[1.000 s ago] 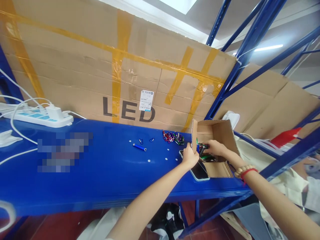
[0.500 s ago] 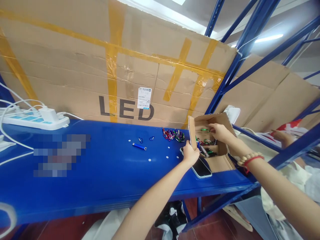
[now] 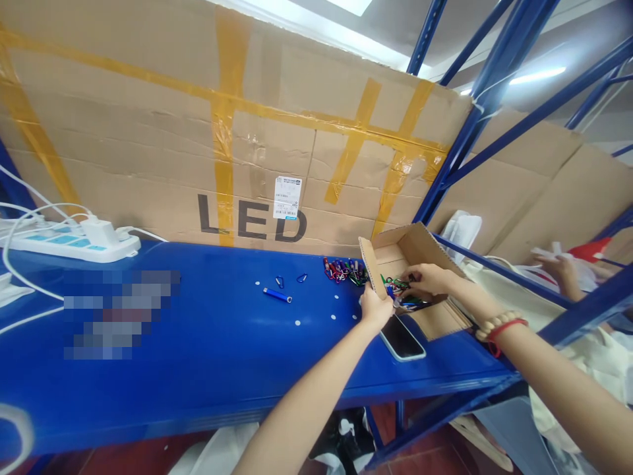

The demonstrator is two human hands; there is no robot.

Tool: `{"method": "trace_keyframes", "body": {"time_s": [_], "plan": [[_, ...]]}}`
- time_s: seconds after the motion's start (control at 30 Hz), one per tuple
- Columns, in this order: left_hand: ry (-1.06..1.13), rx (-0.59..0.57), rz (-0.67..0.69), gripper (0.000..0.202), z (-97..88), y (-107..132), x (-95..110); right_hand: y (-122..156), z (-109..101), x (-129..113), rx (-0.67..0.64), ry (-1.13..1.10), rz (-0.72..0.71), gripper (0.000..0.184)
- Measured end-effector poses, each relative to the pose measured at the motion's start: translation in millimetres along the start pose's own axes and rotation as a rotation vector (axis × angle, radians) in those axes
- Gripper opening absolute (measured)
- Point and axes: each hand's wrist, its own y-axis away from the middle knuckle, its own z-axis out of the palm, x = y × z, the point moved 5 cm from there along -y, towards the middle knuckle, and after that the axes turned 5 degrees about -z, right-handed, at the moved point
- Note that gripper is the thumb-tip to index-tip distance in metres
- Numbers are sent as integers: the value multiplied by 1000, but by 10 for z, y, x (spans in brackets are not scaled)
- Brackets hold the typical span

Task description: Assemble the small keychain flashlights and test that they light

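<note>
At the right end of the blue shelf, my left hand [image 3: 376, 310] grips the left wall of an open cardboard box [image 3: 398, 252], which is tilted. My right hand [image 3: 428, 278] reaches inside, its fingers closed down among small colourful carabiners [image 3: 389, 282] and tubes; what sits between the fingertips is hidden. Just left of the box lies a pile of coloured carabiners with little tubes [image 3: 341, 270]. Farther left rest a dark blue carabiner [image 3: 279, 282], a second blue carabiner [image 3: 302, 278] and a slim blue tube with a metal end [image 3: 277, 295]. A phone [image 3: 403, 339] lies below my left hand.
Small white dots [image 3: 297, 323] are scattered on the blue shelf [image 3: 222, 349]. A white power strip [image 3: 109, 251] with cables stands at the left, near a blurred-out patch. A large taped cardboard sheet [image 3: 173, 152] backs the shelf. Another person's hand [image 3: 561, 269] shows at far right.
My right hand has gone lower into the box; the green carabiner at its fingertips is no longer distinct. The box's left wall has shifted left and down with my left hand.
</note>
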Motion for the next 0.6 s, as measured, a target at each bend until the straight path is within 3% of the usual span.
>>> {"method": "trace_keyframes", "body": {"time_s": [0.1,0.17,0.23,0.3,0.5,0.6], "plan": [[25,5,-38,47,-49,11,4,-16,-66,-111,-78,-71,-56,42],[35,13,-55,46,-68,-6,-16,10,-70,-229,-201,-155,-108,52],[35,20,-59,46,-71,-36,-48,75,-14,-355,-363,-198,-144,49],[22,22,-57,46,-62,-61,-77,146,53,-460,-445,-179,-148,45],[-20,-45,3,48,-8,-64,-55,268,116,-628,-312,225,-165,25],[-59,-36,28,49,-24,-77,-38,288,44,-606,-254,265,-188,17]]}}
